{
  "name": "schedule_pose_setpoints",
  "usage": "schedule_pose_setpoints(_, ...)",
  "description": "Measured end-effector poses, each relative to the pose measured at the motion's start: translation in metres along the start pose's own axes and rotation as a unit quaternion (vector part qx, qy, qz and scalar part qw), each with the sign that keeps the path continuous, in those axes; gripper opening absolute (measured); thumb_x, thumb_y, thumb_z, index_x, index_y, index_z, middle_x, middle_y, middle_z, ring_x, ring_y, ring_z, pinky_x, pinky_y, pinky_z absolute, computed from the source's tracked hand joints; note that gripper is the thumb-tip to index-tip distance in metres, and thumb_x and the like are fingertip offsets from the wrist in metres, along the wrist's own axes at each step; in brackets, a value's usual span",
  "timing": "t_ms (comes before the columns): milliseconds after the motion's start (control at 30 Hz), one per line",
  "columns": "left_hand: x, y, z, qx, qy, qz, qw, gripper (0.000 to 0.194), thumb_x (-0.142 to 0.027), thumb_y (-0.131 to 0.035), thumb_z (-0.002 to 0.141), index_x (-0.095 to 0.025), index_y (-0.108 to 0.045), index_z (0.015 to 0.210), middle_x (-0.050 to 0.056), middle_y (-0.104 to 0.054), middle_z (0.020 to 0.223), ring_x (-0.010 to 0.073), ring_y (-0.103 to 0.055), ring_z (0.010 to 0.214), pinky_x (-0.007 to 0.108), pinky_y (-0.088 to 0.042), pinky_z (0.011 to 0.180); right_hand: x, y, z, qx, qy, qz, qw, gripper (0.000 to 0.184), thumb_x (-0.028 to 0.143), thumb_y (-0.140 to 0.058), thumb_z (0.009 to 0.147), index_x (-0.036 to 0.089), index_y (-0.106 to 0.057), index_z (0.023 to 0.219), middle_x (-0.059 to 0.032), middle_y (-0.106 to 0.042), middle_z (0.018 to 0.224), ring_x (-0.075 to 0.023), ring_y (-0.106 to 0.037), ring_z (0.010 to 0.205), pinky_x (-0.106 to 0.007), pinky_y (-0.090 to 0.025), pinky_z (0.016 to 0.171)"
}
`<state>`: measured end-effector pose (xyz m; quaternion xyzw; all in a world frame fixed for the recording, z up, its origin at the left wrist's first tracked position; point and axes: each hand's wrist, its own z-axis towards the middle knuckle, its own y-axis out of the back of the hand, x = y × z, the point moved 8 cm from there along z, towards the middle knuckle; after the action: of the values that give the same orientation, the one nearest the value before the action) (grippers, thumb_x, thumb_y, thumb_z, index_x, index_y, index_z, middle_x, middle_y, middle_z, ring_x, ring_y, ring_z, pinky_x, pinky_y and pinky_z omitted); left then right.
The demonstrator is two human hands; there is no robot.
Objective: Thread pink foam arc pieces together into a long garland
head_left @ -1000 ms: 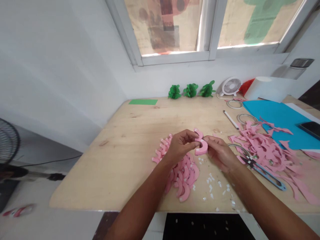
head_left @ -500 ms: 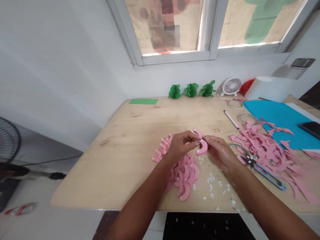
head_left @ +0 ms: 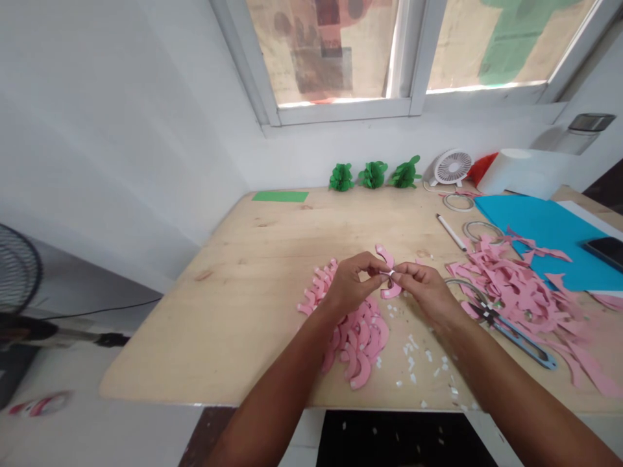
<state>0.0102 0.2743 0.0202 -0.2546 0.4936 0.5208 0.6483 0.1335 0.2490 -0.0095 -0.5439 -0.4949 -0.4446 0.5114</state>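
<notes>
Pink curved paper pieces (head_left: 384, 253) are pinched between the fingertips of my left hand (head_left: 357, 280) and my right hand (head_left: 422, 288), a little above the table. One arc points up from the fingers and another curves down below them. A small white patch shows where the fingertips of both hands meet. Beneath my left hand and forearm lies a pile of similar pink arcs (head_left: 363, 337), several with white patches on their ends; my arm hides part of it. Small white paper bits (head_left: 411, 347) are scattered on the table between my forearms.
Pink paper scraps (head_left: 516, 279) heap at the right, with blue-handled scissors (head_left: 520, 340) and tape rolls (head_left: 481, 231) beside them. A white marker (head_left: 451, 232), blue sheet (head_left: 530, 211) and phone (head_left: 605, 251) lie beyond. Green paper shapes (head_left: 373, 175) and a small fan (head_left: 451, 167) stand by the wall.
My right fingertips have shifted slightly left and up, from the arc's right side to the middle where the white patch shows. They now cover part of the lower arc.
</notes>
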Motion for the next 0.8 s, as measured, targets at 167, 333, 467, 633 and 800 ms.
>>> schedule_pose_setpoints(167,0.004,-0.001,0.0,0.004,0.032,-0.037,0.999,0.011,-0.02,-0.068,0.069,-0.016,-0.067,0.079,0.003,-0.063,0.072,0.0145,-0.057,0.069,0.027,-0.043,0.067,0.002,0.003,0.001,-0.009,0.023,-0.031,0.999,0.024,0.04,-0.071,0.067,0.017,-0.066,0.071,0.0002,-0.063,0.06,-0.0136,-0.052,0.056,-0.026,-0.037,0.055)
schedule_pose_setpoints(333,0.016,-0.003,-0.002,-0.021,0.104,-0.164,0.981,0.03,-0.022,-0.072,0.066,-0.016,-0.061,0.093,0.0,-0.061,0.072,0.0128,-0.059,0.07,0.026,-0.045,0.068,0.002,0.007,0.003,-0.011,0.068,-0.078,0.995,0.021,0.039,-0.065,0.074,0.019,-0.065,0.074,-0.0014,-0.064,0.062,-0.0183,-0.058,0.063,-0.03,-0.042,0.061)
schedule_pose_setpoints(467,0.026,-0.012,-0.005,-0.022,0.166,-0.229,0.959,0.026,-0.023,-0.074,0.064,-0.014,-0.06,0.085,-0.002,-0.058,0.063,0.0101,-0.057,0.06,0.023,-0.044,0.062,0.009,0.008,-0.001,-0.034,0.123,-0.188,0.974,0.015,0.032,-0.06,0.078,0.019,-0.066,0.076,-0.0023,-0.066,0.067,-0.018,-0.058,0.065,-0.03,-0.042,0.062)
schedule_pose_setpoints(633,0.026,-0.016,-0.006,-0.028,0.174,-0.267,0.948,0.021,-0.024,-0.074,0.064,-0.013,-0.057,0.068,-0.002,-0.06,0.058,0.008,-0.054,0.054,0.021,-0.042,0.057,0.02,0.0,-0.007,-0.035,0.172,-0.274,0.946,0.017,0.029,-0.056,0.08,0.017,-0.068,0.076,-0.0025,-0.067,0.069,-0.0155,-0.054,0.062,-0.027,-0.041,0.061)
schedule_pose_setpoints(800,0.028,-0.01,-0.005,-0.04,0.161,-0.254,0.953,0.02,-0.025,-0.075,0.064,-0.012,-0.059,0.066,-0.002,-0.06,0.057,0.0084,-0.054,0.053,0.022,-0.042,0.056,0.011,-0.002,-0.004,-0.001,0.134,-0.218,0.967,0.023,0.034,-0.054,0.082,0.016,-0.068,0.081,-0.0037,-0.067,0.072,-0.0172,-0.059,0.067,-0.027,-0.043,0.061)
